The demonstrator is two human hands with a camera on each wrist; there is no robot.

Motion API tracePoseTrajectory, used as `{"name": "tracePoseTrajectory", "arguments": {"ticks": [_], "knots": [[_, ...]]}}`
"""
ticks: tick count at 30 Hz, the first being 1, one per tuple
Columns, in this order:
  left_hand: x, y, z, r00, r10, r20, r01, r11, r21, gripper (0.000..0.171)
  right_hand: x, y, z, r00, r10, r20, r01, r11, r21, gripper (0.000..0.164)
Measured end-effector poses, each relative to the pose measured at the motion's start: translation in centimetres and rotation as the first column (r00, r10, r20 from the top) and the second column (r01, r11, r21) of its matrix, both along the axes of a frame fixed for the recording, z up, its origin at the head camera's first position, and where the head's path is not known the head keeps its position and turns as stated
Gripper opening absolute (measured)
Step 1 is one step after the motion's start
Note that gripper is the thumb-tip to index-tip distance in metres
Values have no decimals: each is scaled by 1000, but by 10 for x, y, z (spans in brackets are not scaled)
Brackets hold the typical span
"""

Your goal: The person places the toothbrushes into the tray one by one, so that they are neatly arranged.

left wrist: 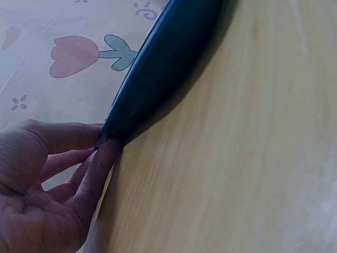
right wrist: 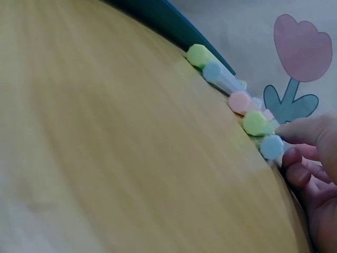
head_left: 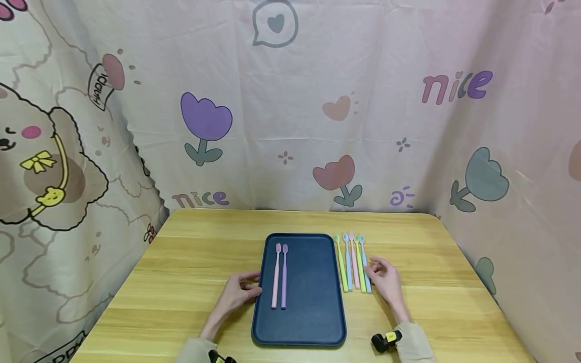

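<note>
A dark blue tray (head_left: 313,302) lies on the table with a pink toothbrush (head_left: 275,282) and a purple toothbrush (head_left: 284,277) side by side on its left half. My left hand (head_left: 237,291) grips the tray's left rim between thumb and fingers. Right of the tray lies a row of toothbrushes: green (head_left: 342,264), blue (head_left: 348,264), pink (head_left: 354,264), another green (head_left: 360,269) and a rightmost blue toothbrush (right wrist: 272,147). My right hand (head_left: 386,282) pinches that last one by its handle, fingertips on both sides of it in the right wrist view.
The wooden table (head_left: 181,262) has a printed curtain (head_left: 281,111) hanging behind it and along both sides. A black device with a yellow label (head_left: 386,342) is strapped to the right wrist. The row's leftmost brush lies close along the tray's right rim.
</note>
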State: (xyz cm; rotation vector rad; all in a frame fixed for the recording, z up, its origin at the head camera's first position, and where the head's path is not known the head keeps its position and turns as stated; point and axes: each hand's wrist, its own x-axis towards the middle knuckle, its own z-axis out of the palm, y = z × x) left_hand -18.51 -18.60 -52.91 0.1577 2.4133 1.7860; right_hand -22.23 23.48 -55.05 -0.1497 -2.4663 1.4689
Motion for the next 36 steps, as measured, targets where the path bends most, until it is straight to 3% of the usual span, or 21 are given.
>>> {"name": "tracePoseTrajectory", "arguments": {"ticks": [19, 36], "knots": [[1, 0, -2, 1000, -11, -7, 11, 1000, 10, 52, -1, 2, 6, 996, 5, 93, -11, 998, 62, 35], [-1, 0, -2, 1000, -1, 3, 1, 1000, 6, 51, -5, -4, 6, 997, -60, 54, 50, 984, 173, 25]]}}
